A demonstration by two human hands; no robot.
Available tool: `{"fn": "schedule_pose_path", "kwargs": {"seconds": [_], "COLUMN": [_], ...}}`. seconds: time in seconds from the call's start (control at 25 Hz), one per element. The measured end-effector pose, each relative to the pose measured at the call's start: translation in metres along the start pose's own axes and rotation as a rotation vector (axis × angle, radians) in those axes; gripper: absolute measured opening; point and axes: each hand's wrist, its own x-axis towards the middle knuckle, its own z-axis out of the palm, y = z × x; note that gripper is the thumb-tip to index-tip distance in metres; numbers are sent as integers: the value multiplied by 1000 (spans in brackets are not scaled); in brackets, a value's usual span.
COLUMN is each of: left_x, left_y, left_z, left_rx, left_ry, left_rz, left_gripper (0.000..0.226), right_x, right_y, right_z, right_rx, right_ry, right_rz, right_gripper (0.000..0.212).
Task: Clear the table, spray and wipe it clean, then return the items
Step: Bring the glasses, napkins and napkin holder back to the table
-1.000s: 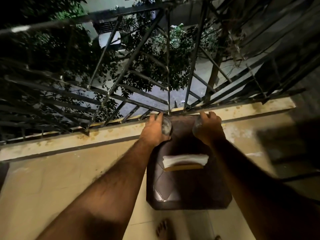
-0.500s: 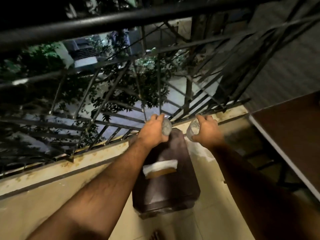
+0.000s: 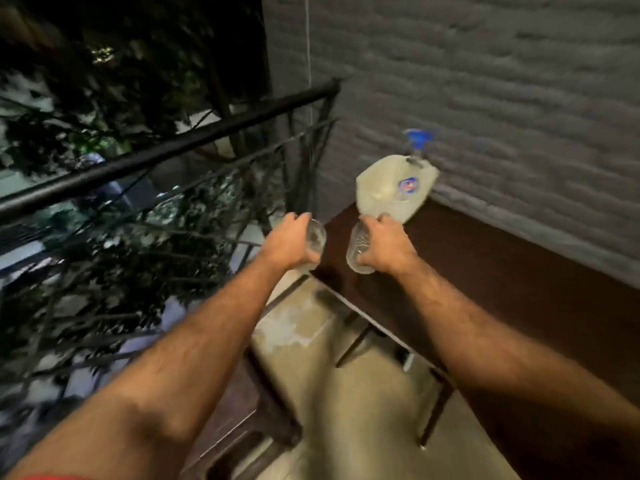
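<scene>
Now both clear glasses [image 3: 360,249] look blurred and empty.

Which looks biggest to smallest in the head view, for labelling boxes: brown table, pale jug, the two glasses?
1. brown table
2. pale jug
3. The two glasses, one in the left hand and one in the right hand, look alike; hands partly cover them, so unranked.

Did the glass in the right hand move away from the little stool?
Yes. The right hand carried its glass off the stool to over the brown table, near the white jug.
</scene>
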Motion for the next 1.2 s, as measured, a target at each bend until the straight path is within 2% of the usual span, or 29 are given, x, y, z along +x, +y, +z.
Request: {"fn": "schedule_pose_path", "kwargs": {"seconds": [0.2,0.48,0.68,0.92,1.12,1.2], "left_x": [21,69,139,240,297,311], "left_y": [146,271,304,311,326,338], "left_z": [15,39,59,84,134,154], "left_rx": [-3,6,26,53,25,24], "left_ry": [-18,-51,-95,-165,-267,-320], "left_rz": [184,377,482,508,451,423], "left_gripper": [91,83,89,87,92,91], "right_x": [-43,-56,-21,51,81,86], "right_y": [109,210,264,307,353,376], "right_z": [-74,-124,-120,-103,-88,-84], "right_rx": [-1,4,41,112,193,207], "right_ry": [116,218,237,223,227,224], "right_rz": [196,410,518,673,787,789], "right_gripper": [81,82,86,83,89,85]}}
